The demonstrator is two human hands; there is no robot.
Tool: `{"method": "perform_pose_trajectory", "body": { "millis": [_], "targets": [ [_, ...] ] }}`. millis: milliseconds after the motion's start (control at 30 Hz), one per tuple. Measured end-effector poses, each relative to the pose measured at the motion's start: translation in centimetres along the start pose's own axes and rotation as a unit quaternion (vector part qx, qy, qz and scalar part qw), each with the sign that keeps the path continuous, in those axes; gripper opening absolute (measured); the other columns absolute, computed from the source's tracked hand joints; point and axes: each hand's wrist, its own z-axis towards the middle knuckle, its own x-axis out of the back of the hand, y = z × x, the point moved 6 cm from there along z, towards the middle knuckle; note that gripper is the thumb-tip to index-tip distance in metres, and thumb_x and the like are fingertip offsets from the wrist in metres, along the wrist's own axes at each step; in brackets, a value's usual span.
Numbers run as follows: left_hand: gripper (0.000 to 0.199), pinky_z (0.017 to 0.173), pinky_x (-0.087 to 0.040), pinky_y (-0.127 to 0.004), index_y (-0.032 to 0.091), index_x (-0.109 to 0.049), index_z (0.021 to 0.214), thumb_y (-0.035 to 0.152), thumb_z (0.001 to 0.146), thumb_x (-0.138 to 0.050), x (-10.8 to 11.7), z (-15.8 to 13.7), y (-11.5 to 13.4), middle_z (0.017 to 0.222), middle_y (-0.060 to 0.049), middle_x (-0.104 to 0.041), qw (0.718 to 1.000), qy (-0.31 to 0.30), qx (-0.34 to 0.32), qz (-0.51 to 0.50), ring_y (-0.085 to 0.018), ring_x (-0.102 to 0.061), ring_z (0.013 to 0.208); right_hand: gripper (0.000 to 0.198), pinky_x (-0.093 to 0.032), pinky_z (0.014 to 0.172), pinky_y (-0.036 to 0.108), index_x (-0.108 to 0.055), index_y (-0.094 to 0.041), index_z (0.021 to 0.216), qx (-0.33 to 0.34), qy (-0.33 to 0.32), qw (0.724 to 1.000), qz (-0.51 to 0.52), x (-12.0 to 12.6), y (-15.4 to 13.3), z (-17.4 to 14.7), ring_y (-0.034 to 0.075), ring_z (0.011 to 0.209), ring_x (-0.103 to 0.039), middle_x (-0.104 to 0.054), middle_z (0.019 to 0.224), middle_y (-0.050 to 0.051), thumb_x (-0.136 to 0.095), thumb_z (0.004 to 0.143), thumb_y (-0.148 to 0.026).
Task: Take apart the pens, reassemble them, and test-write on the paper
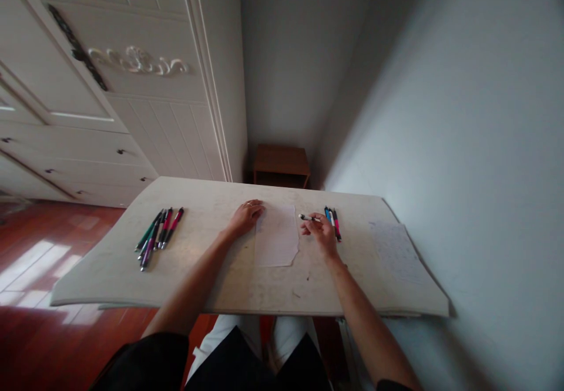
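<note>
A torn-edged sheet of paper [277, 239] lies in the middle of the table. At its upper left edge rests my left hand [245, 217], palm down, a ring on one finger, holding nothing. My right hand [321, 231] is closed around a pen [305, 217] with a white and dark body, just right of the paper. Beside that hand lie a few pens [336, 225], blue, white and pink, partly hidden by it. On the left side of the table is a loose group of several pens [154, 232] in green, purple and pink with black parts.
The table [211, 203] has a pale, marked top. A second sheet with writing [399, 250] lies near its right edge, close to the wall [493, 174]. Behind stand a white cabinet [167, 127] and a small brown wooden stand [282, 159].
</note>
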Motion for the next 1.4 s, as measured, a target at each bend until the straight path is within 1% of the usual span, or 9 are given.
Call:
{"method": "perform_pose_trajectory", "body": {
  "millis": [133,233,333,433,533,633,767,1067,1400],
  "targets": [
    [0.034,0.104,-0.045,-0.042,0.018,-0.072,0.105,0.032,0.092,-0.044,-0.2,0.0,-0.2,0.124,-0.01,-0.065,1.0,0.002,-0.003,0.003,-0.025,-0.057,0.119,0.036,-0.051,0.049,0.025,-0.059,-0.019,0.09,-0.004,-0.014,1.0,-0.006,-0.4,0.1,-0.1,0.013,0.048,-0.061,-0.068,0.06,0.0,-0.07,0.077,-0.05],
    [0.032,0.104,-0.045,-0.043,0.018,-0.072,0.104,0.03,0.091,-0.046,-0.4,-0.1,-0.5,0.123,-0.011,-0.065,1.0,0.007,-0.005,0.002,-0.025,-0.057,0.119,0.038,-0.048,0.047,0.023,-0.061,-0.017,0.091,-0.008,-0.018,1.0,0.001,-0.5,0.1,-0.1,0.012,0.046,-0.059,-0.068,0.061,0.001,-0.065,0.08,-0.054],
    [0.03,0.104,-0.045,-0.043,0.02,-0.072,0.103,0.03,0.09,-0.048,-0.6,-0.1,-0.8,0.123,-0.009,-0.065,1.0,0.012,-0.007,-0.003,-0.025,-0.057,0.119,0.041,-0.044,0.043,0.022,-0.064,-0.016,0.092,-0.014,-0.019,1.0,-0.001,-0.4,0.1,0.1,0.01,0.043,-0.054,-0.066,0.058,0.001,-0.063,0.08,-0.056],
    [0.028,0.104,-0.045,-0.044,0.021,-0.073,0.103,0.029,0.089,-0.049,-0.6,-0.1,-1.0,0.123,-0.009,-0.065,1.0,0.014,-0.004,-0.016,-0.025,-0.057,0.118,0.041,-0.038,0.04,0.021,-0.068,-0.015,0.088,-0.02,-0.024,0.999,-0.014,-0.3,0.3,0.2,0.009,0.042,-0.049,-0.061,0.054,-0.001,-0.064,0.079,-0.056],
    [0.028,0.104,-0.044,-0.044,0.02,-0.073,0.102,0.029,0.088,-0.05,-0.5,-0.1,-0.9,0.123,-0.01,-0.065,1.0,0.013,0.001,-0.027,-0.026,-0.057,0.118,0.04,-0.034,0.04,0.021,-0.07,-0.015,0.082,-0.021,-0.048,0.998,-0.045,-0.5,0.5,0.4,0.008,0.042,-0.046,-0.057,0.054,-0.002,-0.066,0.079,-0.054],
    [0.031,0.105,-0.044,-0.043,0.018,-0.071,0.108,0.03,0.089,-0.05,-0.4,-0.1,-0.9,0.123,-0.01,-0.065,0.999,0.014,0.007,-0.03,-0.026,-0.057,0.119,0.04,-0.036,0.042,0.022,-0.071,-0.015,0.079,-0.021,-0.076,0.994,-0.077,-0.6,0.8,0.4,0.009,0.045,-0.048,-0.059,0.056,0.0,-0.066,0.078,-0.054],
    [0.035,0.105,-0.043,-0.044,0.017,-0.068,0.114,0.031,0.089,-0.049,-0.5,-0.1,-1.1,0.124,-0.011,-0.065,1.0,0.015,0.008,-0.023,-0.026,-0.056,0.12,0.043,-0.04,0.046,0.024,-0.071,-0.014,0.078,-0.025,-0.086,0.992,-0.087,-0.7,0.9,0.6,0.011,0.048,-0.052,-0.062,0.058,0.002,-0.066,0.077,-0.057],
    [0.029,0.104,-0.044,-0.044,0.018,-0.07,0.106,0.029,0.089,-0.05,-0.5,-0.1,-1.0,0.123,-0.011,-0.065,1.0,0.004,-0.003,-0.02,-0.026,-0.056,0.12,0.043,-0.042,0.048,0.024,-0.07,-0.015,0.077,-0.027,-0.092,0.99,-0.099,-0.8,0.8,0.6,0.012,0.05,-0.053,-0.063,0.06,0.003,-0.066,0.077,-0.058],
    [0.03,0.103,-0.045,-0.045,0.018,-0.071,0.104,0.031,0.089,-0.048,-0.6,0.1,-1.1,0.122,-0.012,-0.065,1.0,0.001,-0.002,-0.023,-0.026,-0.057,0.117,0.043,-0.044,0.049,0.024,-0.072,-0.015,0.082,-0.03,-0.066,0.995,-0.072,0.1,2.2,1.3,0.013,0.053,-0.055,-0.063,0.062,0.003,-0.066,0.077,-0.057]
  ]
}}
